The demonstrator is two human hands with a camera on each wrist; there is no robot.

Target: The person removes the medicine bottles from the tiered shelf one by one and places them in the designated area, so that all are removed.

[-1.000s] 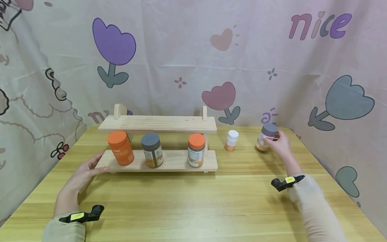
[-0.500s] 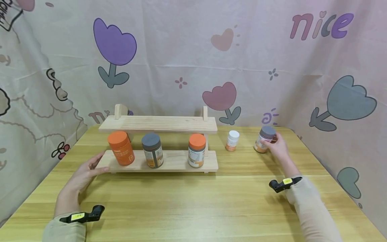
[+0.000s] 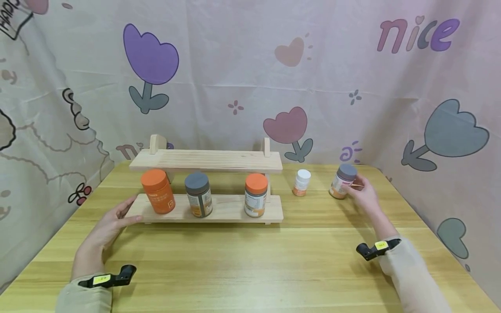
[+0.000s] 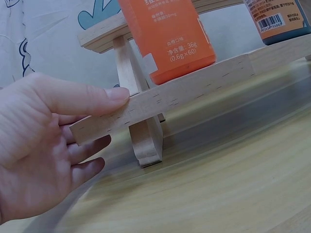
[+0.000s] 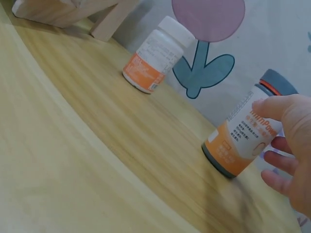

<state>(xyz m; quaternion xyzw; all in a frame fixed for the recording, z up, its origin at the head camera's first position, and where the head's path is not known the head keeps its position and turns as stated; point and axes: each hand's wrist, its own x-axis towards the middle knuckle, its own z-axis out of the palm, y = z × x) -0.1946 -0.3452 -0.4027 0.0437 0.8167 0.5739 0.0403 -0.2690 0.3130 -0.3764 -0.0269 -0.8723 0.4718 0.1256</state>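
Observation:
A two-tier wooden shelf [image 3: 227, 211] stands on the table. Its lower board carries an all-orange jar [image 3: 158, 192], a grey-lidded jar [image 3: 198, 194] and an orange-lidded jar [image 3: 256, 195]. My left hand [image 3: 119, 215] touches the lower board's left end [image 4: 194, 90], the thumb straight along its front edge and the fingers by the end and below. At the back right, my right hand [image 3: 358, 188] grips a second grey-lidded jar with an orange label [image 3: 341, 182], the thumb on its side [image 5: 243, 141]. It stands slightly tilted on the table.
A small white-capped bottle [image 3: 302, 182] stands on the table between the shelf and the held jar. The shelf's upper board [image 3: 205, 160] is bare. Patterned cloth hangs behind and at both sides.
The right forearm has drawn back a little toward me, and the held jar has shifted slightly down in view. The left hand has stayed at the shelf's end.

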